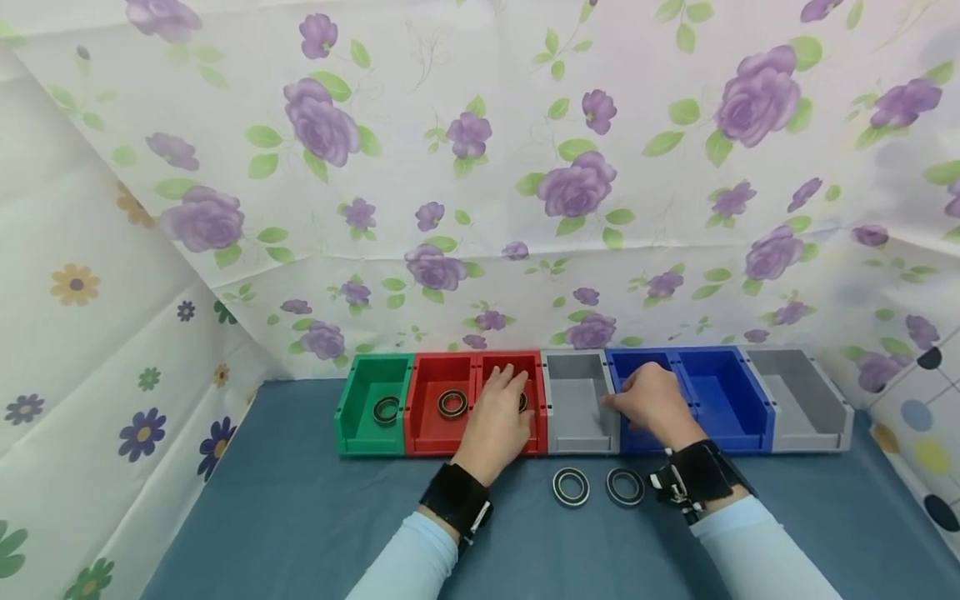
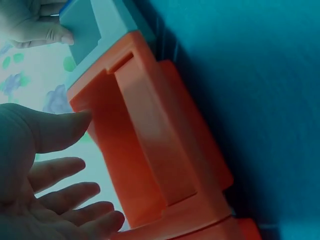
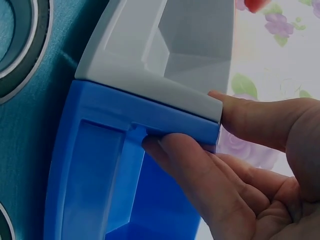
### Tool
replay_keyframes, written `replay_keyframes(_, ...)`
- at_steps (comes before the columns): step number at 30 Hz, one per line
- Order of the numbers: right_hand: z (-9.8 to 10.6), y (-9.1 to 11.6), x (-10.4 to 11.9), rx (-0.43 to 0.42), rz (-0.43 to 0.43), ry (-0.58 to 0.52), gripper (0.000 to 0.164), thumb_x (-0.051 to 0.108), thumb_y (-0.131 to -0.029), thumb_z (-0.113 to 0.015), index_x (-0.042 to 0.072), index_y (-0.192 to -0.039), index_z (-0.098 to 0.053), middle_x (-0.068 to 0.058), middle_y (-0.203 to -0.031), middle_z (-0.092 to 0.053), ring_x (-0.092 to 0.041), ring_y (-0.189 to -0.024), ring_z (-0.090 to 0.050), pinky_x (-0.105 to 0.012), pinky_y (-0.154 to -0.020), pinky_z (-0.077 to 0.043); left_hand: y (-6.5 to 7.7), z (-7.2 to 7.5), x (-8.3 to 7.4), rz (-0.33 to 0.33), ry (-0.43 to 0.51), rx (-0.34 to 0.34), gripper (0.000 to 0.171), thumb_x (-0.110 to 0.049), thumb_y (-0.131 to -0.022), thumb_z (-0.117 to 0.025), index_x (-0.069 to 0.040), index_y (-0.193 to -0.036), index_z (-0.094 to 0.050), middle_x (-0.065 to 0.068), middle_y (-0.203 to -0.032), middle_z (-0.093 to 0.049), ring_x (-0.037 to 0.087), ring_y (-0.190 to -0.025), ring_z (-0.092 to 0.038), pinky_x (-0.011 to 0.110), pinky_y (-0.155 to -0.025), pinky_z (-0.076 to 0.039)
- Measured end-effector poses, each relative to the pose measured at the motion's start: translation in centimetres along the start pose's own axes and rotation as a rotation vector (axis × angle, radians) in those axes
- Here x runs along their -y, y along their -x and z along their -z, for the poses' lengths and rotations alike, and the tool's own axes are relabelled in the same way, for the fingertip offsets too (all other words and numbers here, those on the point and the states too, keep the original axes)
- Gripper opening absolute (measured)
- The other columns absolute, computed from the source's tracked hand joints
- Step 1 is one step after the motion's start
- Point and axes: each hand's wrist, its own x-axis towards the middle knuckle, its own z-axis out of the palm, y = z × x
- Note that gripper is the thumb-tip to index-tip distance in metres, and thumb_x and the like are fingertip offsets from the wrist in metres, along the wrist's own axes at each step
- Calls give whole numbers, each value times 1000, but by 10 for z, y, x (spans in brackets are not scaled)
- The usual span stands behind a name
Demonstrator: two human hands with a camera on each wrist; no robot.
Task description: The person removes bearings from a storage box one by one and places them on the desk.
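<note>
My left hand [image 1: 497, 427] hovers over the right-hand red bin [image 1: 534, 443], fingers loosely extended and partly covering a ring-shaped bearing [image 1: 522, 402] in it. The left wrist view shows the thumb near the red bin's rim [image 2: 175, 135], with nothing held. With thumb and fingers, my right hand [image 1: 651, 402] pinches the adjoining side walls of a grey bin [image 1: 581, 396] and a blue bin [image 3: 95, 180]. The right wrist view has the thumb on the grey side and fingertips inside the blue bin. Two bearings, one left [image 1: 571, 487] and one right [image 1: 625, 487], lie on the table before the bins.
A green bin [image 1: 352, 417] at the row's left end holds a bearing [image 1: 386, 410]. Another bearing [image 1: 452, 404] lies in the left red bin [image 1: 420, 433]. Further right stand a second blue bin [image 1: 723, 400] and a grey bin [image 1: 798, 400]. Flowered cloth [image 1: 480, 208] hangs behind.
</note>
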Motion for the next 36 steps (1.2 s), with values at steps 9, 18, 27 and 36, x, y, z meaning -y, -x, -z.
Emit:
replay_keyframes(9,0,0,3,-11,-2,15,35,32,-78,-73,10,-60,-54,-5,-52,-49,-20,-53,-60,-32,-47,-44,-4,-10,-1,9,-76,86,53,-19,-83,-67,-2,-130,-51,19,-136,-42,35,-129,-32,42,-103,-26)
replay_keyframes(18,0,-1,3,2,0,23,29,32,-78,-73,7,-67,-62,-6,-56,-55,-19,-54,-60,-33,-49,-46,-10,-19,3,48,-89,122,55,-15,-77,-70,-2,-128,-52,20,-134,-44,36,-128,-34,47,-104,-23)
replay_keyframes(27,1,1,2,6,-17,21,25,30,-78,-73,6,-75,-65,-6,-65,-61,-18,-55,-60,-33,-52,-49,-20,-29,6,117,-91,184,49,-14,-76,-72,-5,-121,-57,20,-131,-45,40,-125,-36,49,-101,-27)
replay_keyframes(36,1,-1,4,0,9,23,22,28,-78,-72,7,-77,-67,-4,-70,-62,-17,-55,-60,-35,-55,-51,-22,-39,9,152,-130,188,50,-17,-75,-72,-8,-123,-58,18,-127,-47,37,-121,-40,49,-102,-27)
